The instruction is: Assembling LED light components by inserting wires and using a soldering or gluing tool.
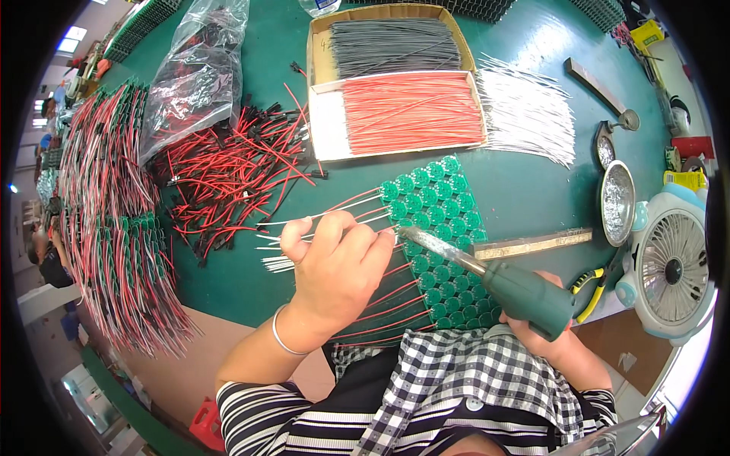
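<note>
My left hand (334, 262) pinches a thin white wire (304, 220) and holds it against the left edge of a green panel of round circuit boards (441, 228). Red and white wires are fixed to that panel and fan out to the left under my hand. My right hand (547, 342) grips a green-handled soldering iron (525, 292). Its metal tip (407, 234) touches the panel right beside my left fingertips.
A cardboard box of grey wires (395, 45) and red wires (411, 110) lies beyond the panel, with loose white wires (525, 110) to its right. A heap of red and black leads (228, 175), a plastic bag (198, 76), finished wired boards (114, 228), a metal dish (617, 201), yellow pliers (593, 292) and a small fan (673, 266) surround me.
</note>
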